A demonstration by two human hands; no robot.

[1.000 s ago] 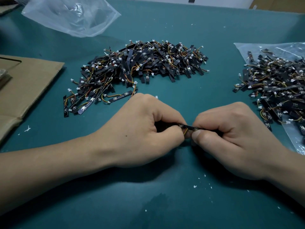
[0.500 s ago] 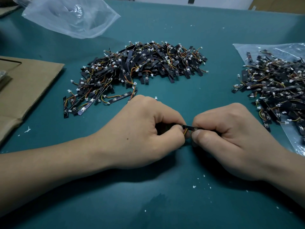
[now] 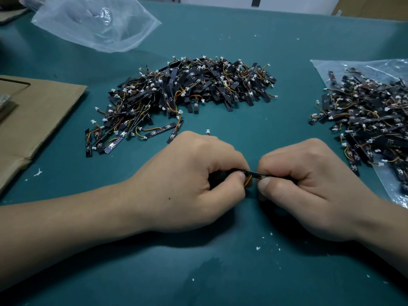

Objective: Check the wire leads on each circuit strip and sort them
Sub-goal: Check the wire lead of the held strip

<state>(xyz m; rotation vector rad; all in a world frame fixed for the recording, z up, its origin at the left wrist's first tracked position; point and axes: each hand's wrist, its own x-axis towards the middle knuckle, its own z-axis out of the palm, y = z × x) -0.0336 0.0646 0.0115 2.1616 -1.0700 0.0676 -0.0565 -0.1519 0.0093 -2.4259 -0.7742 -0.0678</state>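
A thin black circuit strip [image 3: 254, 174] with orange and yellow wire leads spans the gap between my two hands, low over the teal table. My left hand [image 3: 194, 182] pinches its left end, where the wires curl out by the thumb. My right hand [image 3: 309, 186] pinches its right end between thumb and curled fingers. Most of the strip is hidden inside both fists. A big heap of black strips [image 3: 183, 96] with white connectors lies beyond my hands. A second heap [image 3: 371, 120] sits on a clear plastic bag at the right.
A flattened cardboard sheet [image 3: 37, 115] lies at the left edge. A crumpled clear plastic bag [image 3: 95, 23] rests at the back left. One white connector [image 3: 207, 131] lies just behind my left hand. Small white flecks dot the teal table [image 3: 220, 272] near me.
Hardly anything has moved. Both hands keep their pinch on the same strip in the same place; the wire loop by my left thumb shows a little more.
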